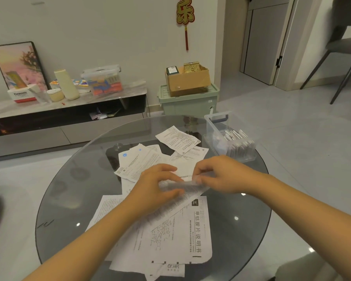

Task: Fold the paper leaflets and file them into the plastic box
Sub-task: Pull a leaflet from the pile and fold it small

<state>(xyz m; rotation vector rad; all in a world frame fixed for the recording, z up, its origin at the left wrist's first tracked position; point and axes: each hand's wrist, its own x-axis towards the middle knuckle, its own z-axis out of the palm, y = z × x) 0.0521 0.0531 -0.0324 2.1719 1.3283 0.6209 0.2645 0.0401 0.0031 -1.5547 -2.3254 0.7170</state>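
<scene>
Several printed paper leaflets lie spread over the round glass table (73, 199). At the table's middle both hands work one leaflet (182, 189), which is blurred and partly folded. My left hand (156, 187) grips its left part, fingers curled over the fold. My right hand (221, 175) pinches its right end between thumb and fingers. A big leaflet (188, 234) with large Chinese characters lies flat just in front of the hands. The clear plastic box (229, 136) stands at the table's far right edge, with several folded leaflets standing in it.
More loose leaflets (178, 139) lie beyond the hands. Behind the table stand a low TV cabinet (69, 118) with clutter, and a green storage bin (188, 98) with a cardboard box on top. A grey chair (344, 47) stands at the far right.
</scene>
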